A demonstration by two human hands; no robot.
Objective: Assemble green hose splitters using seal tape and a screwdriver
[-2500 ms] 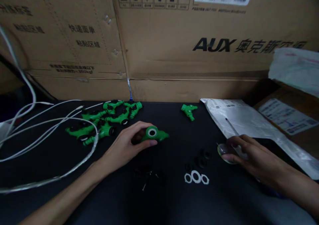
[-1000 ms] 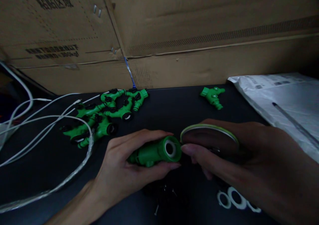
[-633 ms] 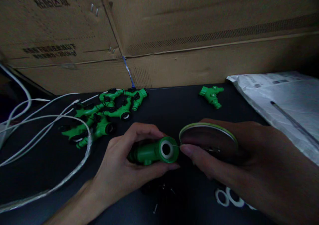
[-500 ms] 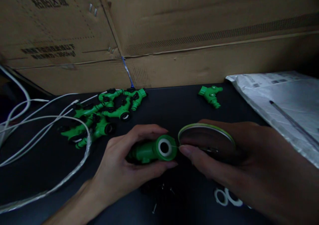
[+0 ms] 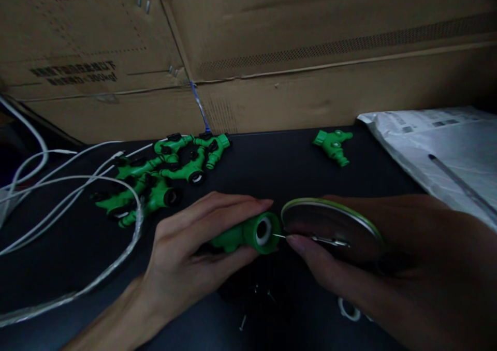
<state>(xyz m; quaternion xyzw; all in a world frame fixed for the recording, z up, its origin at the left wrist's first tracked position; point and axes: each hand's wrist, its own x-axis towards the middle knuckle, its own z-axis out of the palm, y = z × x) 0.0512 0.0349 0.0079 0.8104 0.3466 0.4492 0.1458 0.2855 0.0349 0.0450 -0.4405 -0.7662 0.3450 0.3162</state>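
Green connector (image 5: 249,233): in the left hand, held above the dark table near the middle of the view
White cables (image 5: 73,297): looped at far left, lying partly over the heap
Connector heap (image 5: 155,194): green connectors with black parts, bunched at the back, perhaps to leave the front for the hands
Left hand (image 5: 194,242): grasping the connector lengthwise, thumb below, apparently so the open end faces the other hand
Screws (image 5: 243,322): loose on the table, nearer the viewer than the connector
Pin (image 5: 279,235): tip at the open end; contact inside, cannot tell
Disc (image 5: 330,221): yellow-green rim, tilted, likely serving as the pin's handle
White washer (image 5: 352,318): on the table, partly hidden
Right hand (image 5: 396,258): grasping the disc, thumb against the pin, probably to steady it; other fingers mostly hidden
Connector's look: plain green tube-like body, then a wide round mouth with a white ring (image 5: 264,241) around a dark hole
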